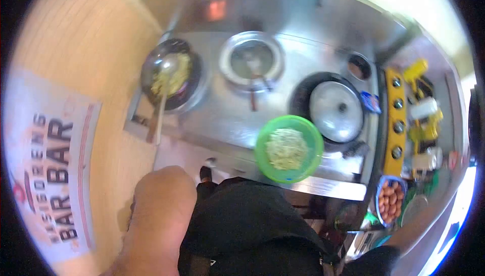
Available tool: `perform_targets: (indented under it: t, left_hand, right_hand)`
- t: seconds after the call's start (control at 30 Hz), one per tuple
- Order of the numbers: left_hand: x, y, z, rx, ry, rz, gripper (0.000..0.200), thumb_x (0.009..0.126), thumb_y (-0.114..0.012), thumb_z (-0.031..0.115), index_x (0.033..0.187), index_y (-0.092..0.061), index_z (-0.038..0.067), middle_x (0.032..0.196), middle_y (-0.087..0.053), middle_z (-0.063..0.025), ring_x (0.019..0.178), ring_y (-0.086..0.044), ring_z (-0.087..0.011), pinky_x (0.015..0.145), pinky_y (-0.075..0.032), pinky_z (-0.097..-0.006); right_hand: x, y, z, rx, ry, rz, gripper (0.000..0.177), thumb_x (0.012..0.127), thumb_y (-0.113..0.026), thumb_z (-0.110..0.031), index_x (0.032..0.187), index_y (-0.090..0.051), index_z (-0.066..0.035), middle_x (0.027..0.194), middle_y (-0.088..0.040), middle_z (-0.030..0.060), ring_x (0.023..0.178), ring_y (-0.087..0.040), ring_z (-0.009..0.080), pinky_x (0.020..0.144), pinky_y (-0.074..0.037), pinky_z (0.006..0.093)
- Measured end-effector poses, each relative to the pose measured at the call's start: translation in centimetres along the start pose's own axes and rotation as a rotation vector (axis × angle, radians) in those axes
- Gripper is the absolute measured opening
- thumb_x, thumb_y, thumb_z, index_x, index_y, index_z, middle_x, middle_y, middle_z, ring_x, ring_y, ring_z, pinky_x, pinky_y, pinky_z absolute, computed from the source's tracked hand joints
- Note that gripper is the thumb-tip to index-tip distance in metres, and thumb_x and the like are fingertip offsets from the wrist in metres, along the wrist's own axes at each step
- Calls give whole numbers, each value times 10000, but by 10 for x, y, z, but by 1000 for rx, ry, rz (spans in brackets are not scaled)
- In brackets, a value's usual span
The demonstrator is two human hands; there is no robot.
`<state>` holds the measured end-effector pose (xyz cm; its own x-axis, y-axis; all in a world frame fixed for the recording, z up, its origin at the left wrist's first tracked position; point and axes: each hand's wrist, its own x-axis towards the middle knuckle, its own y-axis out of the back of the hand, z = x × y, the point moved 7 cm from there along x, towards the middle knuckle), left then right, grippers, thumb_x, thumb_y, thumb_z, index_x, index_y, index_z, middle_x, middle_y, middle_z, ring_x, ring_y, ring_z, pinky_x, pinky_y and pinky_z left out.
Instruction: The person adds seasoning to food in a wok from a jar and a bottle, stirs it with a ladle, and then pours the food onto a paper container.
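Note:
Neither of my hands can be made out. At the lower left my bare left arm rises into view, with a rounded bend at its top, and no fingers show. On the lower right my right forearm (422,220) stretches from a black sleeve towards the right edge, its hand not visible. Closest to my body is a green bowl (261,149) of pale, noodle-like strands at the counter's front edge. A dark wok (151,59) at left holds yellowish food, with a ladle (169,65) resting in it, its long handle towards me.
A pot (227,71) of liquid with utensils stands mid-counter on the steel stove (212,119). Right of it, a lidded pan (336,109) sits near a blue packet (371,102). Brown eggs (390,203) fill a blue container beside a yellow panel (395,139). Several bottles (423,108) line the right.

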<state>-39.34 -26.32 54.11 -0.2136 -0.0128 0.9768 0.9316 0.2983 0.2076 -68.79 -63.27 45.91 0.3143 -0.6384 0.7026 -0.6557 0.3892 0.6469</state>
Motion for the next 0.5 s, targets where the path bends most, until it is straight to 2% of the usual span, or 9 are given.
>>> perform_targets:
  t: [0.03, 0.1, 0.17, 0.2, 0.27, 0.3, 0.33, 0.43, 0.5]
  left_hand:
    - [-5, 20, 22, 53, 13, -1, 156, 781, -548, 49, 933, -582, 52, 857, -545, -17, 767, -524, -160, 721, -433, -286]
    - [-39, 76, 46, -70, 398, 332, 103, 808, -543, 137, 894, -578, 94, 835, -530, -10, 797, -531, -141, 679, -431, -294]
    - [-160, 125, 186, 365, -595, 595, 71, 713, -666, 138, 703, -606, 102, 651, -528, -4, 533, -495, -161, 486, -389, -337]
    - [-181, 156, 194, 377, -602, 587, 71, 713, -666, 138, 703, -606, 102, 651, -528, -4, 533, -495, -161, 486, -389, -337]
    - [-206, 220, 115, 489, 486, 39, 640, 865, -447, 627, 855, -640, 17, 703, -578, -54, 549, -490, -197, 541, -393, -311]
    - [-247, 242, 110, 234, 625, 145, 812, 817, -363, 746, 805, -660, -9, 708, -609, -97, 515, -490, -208, 499, -363, -330]
    - [-312, 263, 126, 116, 1229, 143, 853, 791, -337, 782, 771, -656, -9, 668, -599, -92, 544, -510, -195, 519, -384, -329]
    - [-486, 282, 174, -196, 1851, 348, 539, 902, -443, 497, 936, -650, 0, 775, -647, -92, 646, -567, -151, 570, -434, -285]
    - [-610, 279, 235, -284, 2234, 467, 403, 928, -485, 372, 1021, -630, 7, 821, -659, -90, 655, -567, -136, 586, -435, -257]
  right_hand:
    - [-8, -31, -31, 140, -10, -50, 352, 874, -590, -261, 1120, -590, -8, 964, -650, 104, 850, -622, 213, 705, -511, 345]
    - [-41, -131, -91, 588, -180, -328, 353, 883, -581, -260, 1133, -585, -10, 981, -649, 106, 862, -621, 215, 712, -511, 347]
    - [-115, -236, -186, 1033, -578, -866, 355, 892, -571, -259, 1147, -580, -12, 997, -647, 108, 875, -620, 217, 718, -512, 348]
    - [-176, -315, -216, 886, -384, -698, 417, 911, -547, -293, 1214, -546, -6, 1126, -608, 135, 948, -610, 226, 781, -505, 339]
    - [-244, -389, -385, 901, -175, -1161, 668, 869, -581, -458, 1321, -437, 13, 1252, -532, 228, 1109, -560, 275, 941, -437, 387]
    - [-266, -419, -458, 904, -257, -1332, 833, 811, -597, -572, 1350, -385, 27, 1282, -483, 284, 1163, -526, 302, 979, -410, 404]
    - [-288, -466, -513, 722, -100, -1320, 932, 761, -656, -569, 1363, -337, 68, 1195, -538, 309, 1052, -593, 309, 895, -459, 368]
    - [-383, -593, -582, 502, -27, -1245, 871, 746, -688, -515, 1298, -403, 96, 1031, -614, 263, 907, -628, 291, 788, -493, 346]
    - [-416, -611, -585, 954, -560, -1543, 613, 766, -704, -337, 1155, -493, 87, 810, -614, 159, 758, -605, 245, 683, -489, 339]
